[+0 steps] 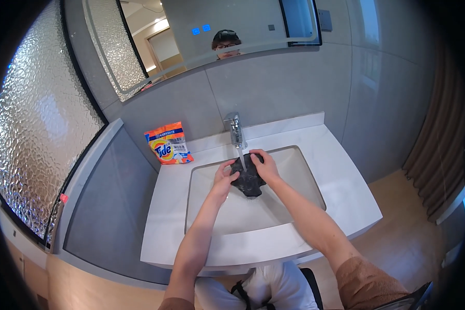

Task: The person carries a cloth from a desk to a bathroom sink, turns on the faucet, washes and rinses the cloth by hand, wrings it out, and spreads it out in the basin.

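Note:
A small black cloth [248,184], dark and wet-looking, hangs spread between my hands over the sink basin [293,188]. My left hand [223,179] grips its left edge, with the fingers curled over the fabric. On the opposite upper edge my right hand [265,166] holds it with thumb and fingers. A stream of water from the chrome faucet [235,132] lands on the upper middle of the cloth. The cloth's exact kind does not show, as it is bunched.
An orange detergent bag [169,145] stands on the white countertop [341,191] left of the faucet. A mirror [201,39] hangs on the grey tiled wall behind. Textured glass [46,113] above a low partition borders the left side; a brown curtain [436,139] hangs at right.

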Action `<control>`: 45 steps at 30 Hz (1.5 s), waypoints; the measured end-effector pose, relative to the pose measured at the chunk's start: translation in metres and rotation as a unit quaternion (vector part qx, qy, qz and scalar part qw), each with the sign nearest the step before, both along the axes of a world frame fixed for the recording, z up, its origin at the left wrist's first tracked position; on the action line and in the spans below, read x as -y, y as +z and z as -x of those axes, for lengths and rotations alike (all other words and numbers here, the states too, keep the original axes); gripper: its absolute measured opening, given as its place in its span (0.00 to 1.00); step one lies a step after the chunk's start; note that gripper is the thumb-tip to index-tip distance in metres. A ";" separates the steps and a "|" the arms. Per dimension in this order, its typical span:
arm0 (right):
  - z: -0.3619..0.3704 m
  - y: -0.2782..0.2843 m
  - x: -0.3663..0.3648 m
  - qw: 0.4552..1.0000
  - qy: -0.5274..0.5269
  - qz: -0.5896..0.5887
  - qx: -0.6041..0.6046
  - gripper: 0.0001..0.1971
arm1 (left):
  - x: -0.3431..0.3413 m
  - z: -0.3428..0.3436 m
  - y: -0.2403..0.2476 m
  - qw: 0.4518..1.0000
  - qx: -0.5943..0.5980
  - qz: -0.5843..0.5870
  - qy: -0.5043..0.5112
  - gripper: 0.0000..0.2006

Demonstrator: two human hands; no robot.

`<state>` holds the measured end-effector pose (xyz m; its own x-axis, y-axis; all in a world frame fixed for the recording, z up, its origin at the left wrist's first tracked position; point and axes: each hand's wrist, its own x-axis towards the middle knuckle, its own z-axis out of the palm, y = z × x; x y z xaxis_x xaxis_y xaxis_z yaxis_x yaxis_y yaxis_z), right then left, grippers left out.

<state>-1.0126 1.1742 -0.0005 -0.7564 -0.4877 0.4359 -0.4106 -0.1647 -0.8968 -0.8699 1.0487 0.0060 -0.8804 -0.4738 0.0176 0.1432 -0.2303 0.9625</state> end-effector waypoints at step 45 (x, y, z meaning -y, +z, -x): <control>-0.011 0.004 0.006 0.999 -0.033 -0.026 -0.015 0.09 | 0.025 0.002 -0.016 0.979 0.083 0.185 0.027 0.10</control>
